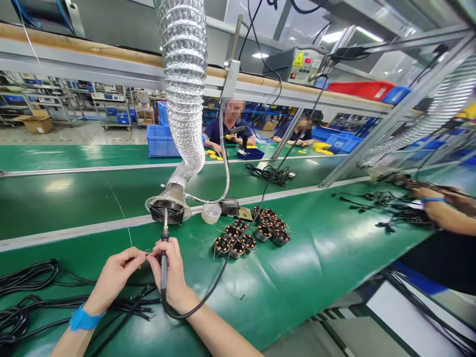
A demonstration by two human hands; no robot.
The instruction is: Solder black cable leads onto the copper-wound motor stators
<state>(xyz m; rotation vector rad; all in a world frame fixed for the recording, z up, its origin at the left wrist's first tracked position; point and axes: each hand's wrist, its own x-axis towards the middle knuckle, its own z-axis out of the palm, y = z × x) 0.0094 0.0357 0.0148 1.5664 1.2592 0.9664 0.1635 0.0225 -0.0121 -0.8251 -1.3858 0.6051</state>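
Here we are at the green surface [297, 277], and both hands are working close together! The left hand [115, 280] is pinched shut on a thin wire [149, 253], though it's too fine to follow clearly, while the right hand [173, 272] is closed around a soldering iron [164, 258] in a firm pen grip, its tip pointing up and away from the fingers. That's good form: the grip looks steady, with the hot end kept clear of the skin. Both forearms angle in from the bottom of the view, with the wrists low and the hands meeting just in front of a fume extractor hood [169, 206]. A black cable bundle [26, 297] lies beside the left arm, and a cluster of copper-wound stators [238, 238] sits off to the right. Further right, a co-worker's hand [431, 201] is working among more black leads [394, 213].
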